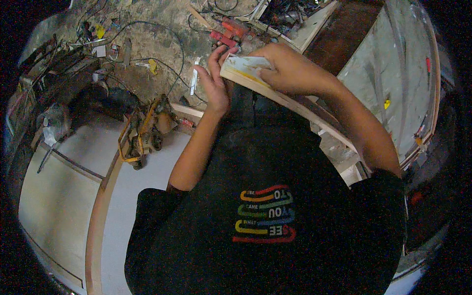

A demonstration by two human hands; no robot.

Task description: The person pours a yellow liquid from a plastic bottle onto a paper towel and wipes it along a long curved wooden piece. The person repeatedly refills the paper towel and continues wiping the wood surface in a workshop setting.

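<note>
Dusty, littered ground (157, 14) spreads out beyond my hands, crossed by a dark cable (182, 54). Farthest left lies a cream panel (59, 196), then a wooden strip (98, 226) along the edge of a white panel (140, 196), with a yellow-framed tool (142, 132) at that panel's upper end. Next comes my left hand (219, 88), empty as far as I can see, fingers spread and raised beside the near-left end of the pale-topped board (241, 63); I cannot tell whether the fingertips touch it. That end is what matters: it sits just right of my left palm, while the board's long axis slants from there down to the right, passing under my right forearm (366, 123). My right hand (280, 69) grasps the board close to the same end, thumb across the top face. Above both hands lies a red tool (235, 30); farthest right, a large greyish panel (388, 69) carries a yellow scrap (387, 103).
</note>
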